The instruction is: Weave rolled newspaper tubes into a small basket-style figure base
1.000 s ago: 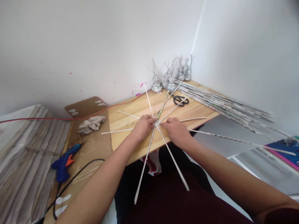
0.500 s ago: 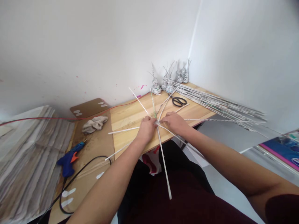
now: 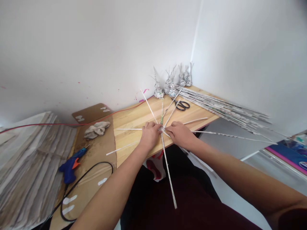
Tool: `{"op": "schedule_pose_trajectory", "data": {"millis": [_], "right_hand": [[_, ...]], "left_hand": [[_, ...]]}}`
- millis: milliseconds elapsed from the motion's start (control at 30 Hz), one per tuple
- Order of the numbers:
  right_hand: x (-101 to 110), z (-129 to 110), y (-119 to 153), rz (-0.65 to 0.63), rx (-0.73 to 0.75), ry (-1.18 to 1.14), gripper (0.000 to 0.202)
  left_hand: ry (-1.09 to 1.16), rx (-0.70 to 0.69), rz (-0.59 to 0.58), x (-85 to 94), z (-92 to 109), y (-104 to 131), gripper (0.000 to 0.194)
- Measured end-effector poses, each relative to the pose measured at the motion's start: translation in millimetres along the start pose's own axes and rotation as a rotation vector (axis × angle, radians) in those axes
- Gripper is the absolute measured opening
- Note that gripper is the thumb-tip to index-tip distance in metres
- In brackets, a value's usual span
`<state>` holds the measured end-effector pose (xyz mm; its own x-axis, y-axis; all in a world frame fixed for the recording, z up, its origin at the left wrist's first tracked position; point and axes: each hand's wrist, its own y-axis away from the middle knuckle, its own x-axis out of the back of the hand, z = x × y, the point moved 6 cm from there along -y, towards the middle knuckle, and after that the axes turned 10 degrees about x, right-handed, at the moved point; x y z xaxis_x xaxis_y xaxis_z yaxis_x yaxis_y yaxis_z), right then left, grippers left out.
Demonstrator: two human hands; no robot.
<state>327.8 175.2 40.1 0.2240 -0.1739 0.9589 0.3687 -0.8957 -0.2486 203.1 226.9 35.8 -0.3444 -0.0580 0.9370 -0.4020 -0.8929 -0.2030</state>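
Several thin rolled-paper sticks point(image 3: 167, 166) fan out like spokes from a small crossing point over the front of the wooden table point(image 3: 134, 113). My left hand point(image 3: 151, 133) pinches the left side of that crossing, fingers closed on the sticks. From the right, my right hand point(image 3: 178, 132) grips the crossing with its fingertips. The two hands nearly meet. One spoke points down over my lap, and others reach left, up and right. The fingertips partly hide the centre.
Black-handled scissors point(image 3: 182, 105) lie behind the hands, near woven paper figures point(image 3: 158, 90) and a bundle of paper sticks point(image 3: 211, 103). To the left are a blue glue gun point(image 3: 70, 167), a rag point(image 3: 97, 130), cardboard point(image 3: 94, 179) and stacked paper point(image 3: 31, 169).
The spokes have turned slightly clockwise around the crossing, the right ones now lower and the upper ones further right. Both hands stay at the centre. The view has shifted a little.
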Motion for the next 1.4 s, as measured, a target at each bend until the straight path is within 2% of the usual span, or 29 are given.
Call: {"op": "schedule_pose_trajectory", "data": {"millis": [133,333,433,533,700,833,933,1167,1267,1400], "right_hand": [[5,-7,10,0.023,-0.035,-0.024,0.031],[7,-9,12,0.042,-0.072,0.009,0.044],[7,-11,13,0.018,-0.091,0.016,0.032],[9,-14,13,0.001,-0.088,0.009,0.024],[8,-20,14,-0.026,-0.105,0.020,0.026],[5,-19,15,-0.037,-0.082,0.024,0.030],[3,-16,16,-0.035,-0.058,0.033,0.031],[-1,-17,11,-0.018,0.037,0.121,0.035],[-2,-16,0,-0.018,0.095,0.149,0.035],[-5,-11,-27,-0.064,0.239,0.162,0.032]], "left_hand": [[0.141,0.060,0.043,7.9,-7,-3,0.034],[0.121,0.080,-0.022,8.1,-14,-2,0.023],[0.092,0.095,-0.040,8.4,-13,-4,0.022],[0.051,0.178,-0.104,6.5,-11,-19,0.026],[0.038,0.317,-0.196,-2.5,1,-55,0.019],[0.084,0.314,-0.277,-11.9,11,-66,0.010],[0.148,0.265,-0.299,-10.7,10,-63,0.010],[0.279,0.231,-0.207,6.6,-8,-41,0.011],[0.432,0.293,-0.182,8.5,-23,-32,0.010],[0.621,0.453,-0.171,9.8,-44,-22,0.020]]}}
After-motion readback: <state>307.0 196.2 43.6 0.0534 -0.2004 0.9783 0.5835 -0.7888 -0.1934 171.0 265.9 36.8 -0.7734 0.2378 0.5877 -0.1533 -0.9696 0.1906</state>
